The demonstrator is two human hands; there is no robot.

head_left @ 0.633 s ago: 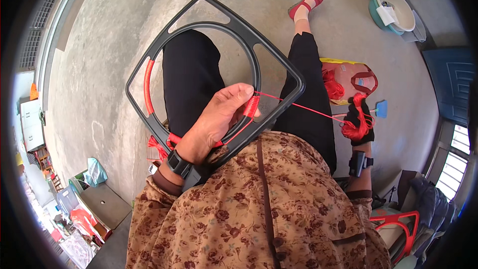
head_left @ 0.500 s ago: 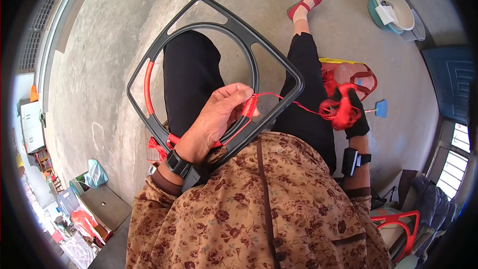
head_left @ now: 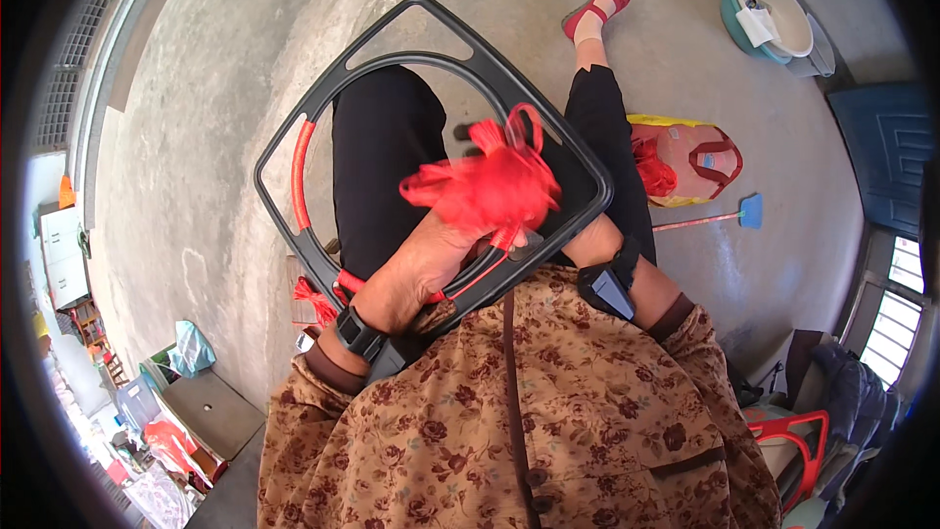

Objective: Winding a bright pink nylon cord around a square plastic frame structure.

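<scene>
Head view, the only one: a hank of thin red cord (head_left: 499, 186) is motion-blurred, its strands smeared together, and it covers most of the left hand (head_left: 443, 247), so thumb and knuckles can't be read. The right hand (head_left: 565, 179), in a black fabric glove, sits mostly behind that hank and the near bar of the black four-sided frame with a round inner ring (head_left: 499, 64); its dark fingertips are a blur above the cord, and its glove edge is hard to split from the black trousers (head_left: 384, 137). The frame's lowest corner is hidden by the left forearm and the brown floral jacket (head_left: 470, 402). Hands: left is bare, closed on the ring's right side at a red-wrapped stretch, a bit of finger showing past it; exact pinch hidden. Right is closed around the hank, above the left hand and across the ring's right side; can't tell how tight or which fingers carry it. Frame lies tilted over the lap, corner pointing away from the body. A long red wrap (head_left: 301, 176) covers the ring's left side; another red bit sits by the left forearm, and a single strand runs along the lower right. Second red cord bundle (head_left: 315, 304) sits left of the left forearm, partly cut off by the frame.
</scene>
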